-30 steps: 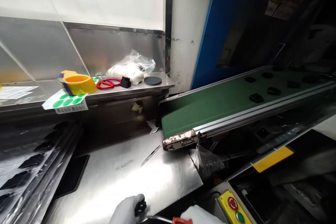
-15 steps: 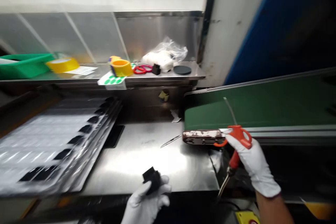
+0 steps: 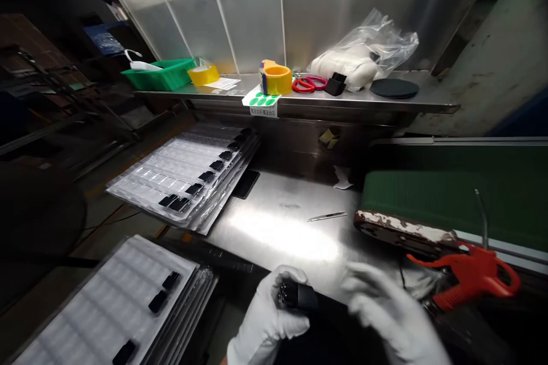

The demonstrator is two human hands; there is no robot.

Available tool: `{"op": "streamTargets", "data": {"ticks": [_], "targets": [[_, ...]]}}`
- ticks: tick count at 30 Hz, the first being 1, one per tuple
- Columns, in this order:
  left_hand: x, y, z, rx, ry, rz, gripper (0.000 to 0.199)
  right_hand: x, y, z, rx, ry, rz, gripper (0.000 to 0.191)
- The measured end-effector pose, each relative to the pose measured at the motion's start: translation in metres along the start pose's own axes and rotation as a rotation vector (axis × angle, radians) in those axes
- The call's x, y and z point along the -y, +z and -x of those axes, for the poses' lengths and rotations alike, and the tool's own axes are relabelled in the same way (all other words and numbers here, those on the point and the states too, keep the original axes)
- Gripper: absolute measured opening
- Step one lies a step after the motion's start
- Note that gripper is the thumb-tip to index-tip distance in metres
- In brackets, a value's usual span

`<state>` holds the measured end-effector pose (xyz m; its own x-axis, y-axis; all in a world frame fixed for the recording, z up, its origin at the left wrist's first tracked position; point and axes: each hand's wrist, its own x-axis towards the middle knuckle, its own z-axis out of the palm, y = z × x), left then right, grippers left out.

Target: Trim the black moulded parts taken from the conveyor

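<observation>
My left hand (image 3: 269,319), in a white glove, is closed around a small black plastic part (image 3: 299,296). One end of the part shows small openings and faces the palm side; a smooth block end sticks out to the right. To its right, my right hand (image 3: 381,308), also gloved in white, is blurred by motion; its fingers look stretched out with nothing in them. Beside the conveyor's near edge is a red air blow gun (image 3: 471,279) with a bent metal nozzle, apart from my right hand.
Stacked clear trays (image 3: 171,171) with black parts lie left; another tray stack (image 3: 111,302) is nearer. A craft knife (image 3: 327,217) lies on the steel table (image 3: 274,228). The shelf holds yellow tape (image 3: 278,80), scissors (image 3: 303,85) and a green bin (image 3: 171,75). A green conveyor (image 3: 428,194) stands right.
My right hand has let go of the air blow gun and moved left toward my left hand. The left hand still holds the black part. The view has turned left.
</observation>
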<state>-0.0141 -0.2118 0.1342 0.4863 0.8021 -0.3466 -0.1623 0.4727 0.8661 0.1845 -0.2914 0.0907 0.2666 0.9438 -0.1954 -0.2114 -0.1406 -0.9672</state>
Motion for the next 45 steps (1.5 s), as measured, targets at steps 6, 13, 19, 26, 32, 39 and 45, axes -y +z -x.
{"op": "streamTargets", "data": {"ticks": [6,13,19,26,32,39,45], "targets": [[-0.011,0.017,-0.006,0.053,0.127,0.006,0.029,0.026,0.062,-0.007,0.209,0.0,-0.231,0.043],[-0.015,0.01,-0.005,0.036,-0.132,-0.05,0.088,0.0,0.052,-0.001,-0.084,-0.322,0.038,0.051],[-0.032,0.017,0.001,-0.053,-0.162,-0.236,0.049,-0.007,0.045,-0.005,0.093,-0.643,0.321,0.074],[-0.04,0.014,0.0,0.007,0.064,-0.514,0.023,0.011,0.052,-0.008,0.233,0.165,-0.376,0.043],[-0.02,0.004,-0.005,-0.011,0.127,-0.622,0.044,0.013,0.056,-0.01,0.071,0.177,-0.328,0.022],[-0.021,0.006,-0.011,0.114,-0.149,0.064,0.046,0.007,0.057,-0.004,0.032,-0.481,0.22,0.011],[0.005,-0.013,-0.006,0.357,-0.316,0.511,0.038,0.005,0.073,-0.01,0.086,-0.625,0.315,0.115]]}}
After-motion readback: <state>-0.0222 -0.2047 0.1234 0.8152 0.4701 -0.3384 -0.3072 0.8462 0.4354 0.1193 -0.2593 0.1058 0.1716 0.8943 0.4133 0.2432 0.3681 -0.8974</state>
